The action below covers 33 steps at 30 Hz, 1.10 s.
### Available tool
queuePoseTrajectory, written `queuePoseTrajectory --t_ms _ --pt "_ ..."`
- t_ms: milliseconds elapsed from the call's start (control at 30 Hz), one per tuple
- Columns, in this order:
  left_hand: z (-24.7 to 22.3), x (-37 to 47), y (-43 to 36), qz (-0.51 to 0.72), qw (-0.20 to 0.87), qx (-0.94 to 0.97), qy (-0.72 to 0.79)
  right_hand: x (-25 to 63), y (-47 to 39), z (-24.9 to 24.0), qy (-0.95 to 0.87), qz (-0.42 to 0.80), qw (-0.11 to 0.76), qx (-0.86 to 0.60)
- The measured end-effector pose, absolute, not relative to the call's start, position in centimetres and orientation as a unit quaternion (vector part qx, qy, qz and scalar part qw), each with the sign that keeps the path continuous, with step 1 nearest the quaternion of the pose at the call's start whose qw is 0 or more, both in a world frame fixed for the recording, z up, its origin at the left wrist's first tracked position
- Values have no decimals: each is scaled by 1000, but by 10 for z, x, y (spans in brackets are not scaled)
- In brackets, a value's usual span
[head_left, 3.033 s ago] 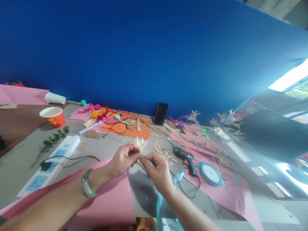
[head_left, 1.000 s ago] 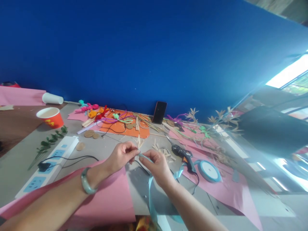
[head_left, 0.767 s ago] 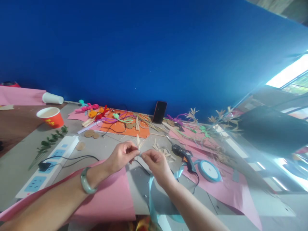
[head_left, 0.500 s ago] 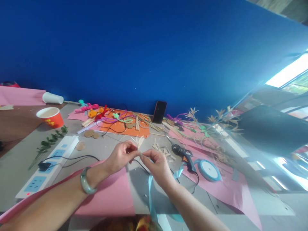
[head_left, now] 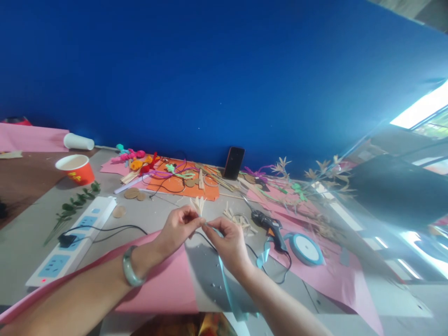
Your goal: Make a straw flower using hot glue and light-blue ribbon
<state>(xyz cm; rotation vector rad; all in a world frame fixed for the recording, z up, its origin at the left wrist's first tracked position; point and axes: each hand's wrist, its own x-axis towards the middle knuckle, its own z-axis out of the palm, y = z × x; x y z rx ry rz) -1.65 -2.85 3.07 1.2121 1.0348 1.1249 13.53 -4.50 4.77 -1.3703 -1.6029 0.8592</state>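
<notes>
In the head view, my left hand [head_left: 181, 224] is closed in a pinch on the base of a small pale husk flower [head_left: 198, 204], whose petals point up and away. Against it my right hand [head_left: 226, 238] pinches a light blue ribbon [head_left: 226, 282], which hangs down past the table's front edge. The fingertips of both hands meet at the flower's base, and the exact wrap of ribbon there is hidden. Right of my hands lies a black glue gun [head_left: 268, 226], beside a ribbon spool [head_left: 305, 248].
A white power strip [head_left: 75, 240] with a black plug lies at left, near a green sprig [head_left: 75, 204] and a red paper cup [head_left: 77, 169]. Loose husk pieces [head_left: 241, 218] lie beyond my right hand. A phone [head_left: 234, 163] leans on the blue wall. Pink paper [head_left: 164, 284] lies under my left arm.
The flower has tipped slightly left and more of its petals show. The hanging ribbon has shifted and now slants rightward. Both hands keep their pinch.
</notes>
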Motion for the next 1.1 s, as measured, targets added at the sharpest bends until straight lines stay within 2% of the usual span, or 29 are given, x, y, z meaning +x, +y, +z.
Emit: queuePoseTrajectory --t_ms 167,300,433,600,733,833,967,1100 --pt "31 -14 -29 491 573 498 427 137 -44 49 -641 361 396 -550" --pt "27 -15 -27 491 627 476 374 140 -43 53 -632 397 391 -539" --pt "24 -17 -24 481 690 447 306 142 -44 55 -588 468 410 -518" --pt "24 -18 -23 445 709 471 278 143 -44 53 -500 590 422 -473" --pt "25 -17 -25 439 676 518 286 143 -42 47 -453 652 409 -449" --pt "26 -17 -26 454 631 550 305 143 -41 42 -458 648 404 -455" --pt "26 -17 -27 474 548 589 357 143 -40 37 -514 546 427 -506" --pt "21 -16 -28 502 418 639 405 142 -42 37 -578 443 430 -534"
